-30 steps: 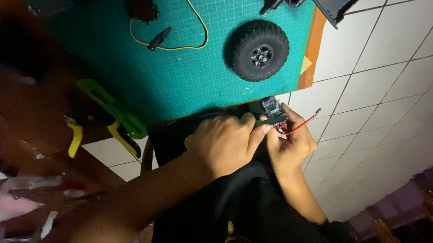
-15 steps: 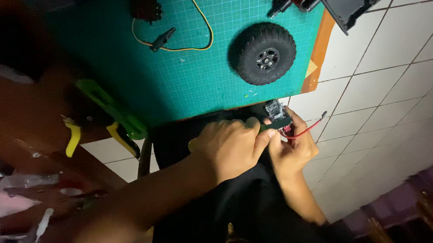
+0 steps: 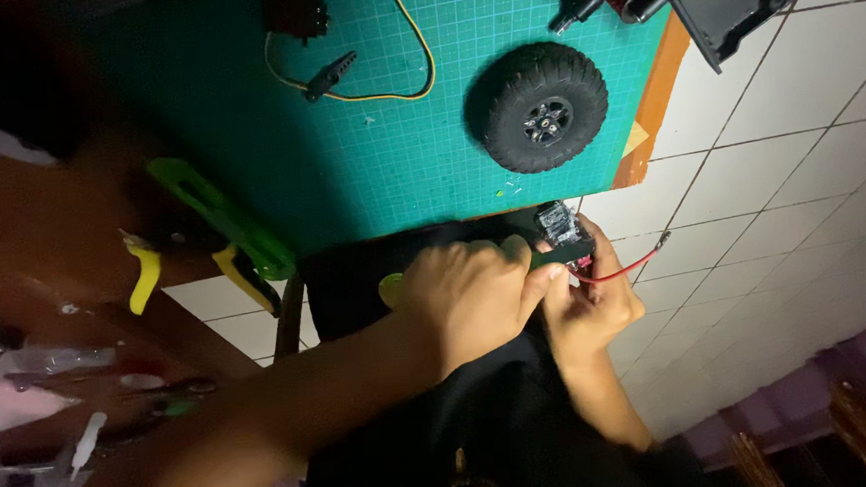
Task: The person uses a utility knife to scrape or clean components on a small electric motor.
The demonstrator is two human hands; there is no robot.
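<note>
Servo (image 3: 562,228), small and black with a red lead, sat clamped in the right hand (image 3: 587,304) over the lap, steadied so the left hand (image 3: 471,296), closed on a green-handled tool (image 3: 554,257), could reach it.

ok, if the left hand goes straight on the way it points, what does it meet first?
Probably the small black part held by the right hand. The left hand points at it at close range; depth is unclear.
</note>
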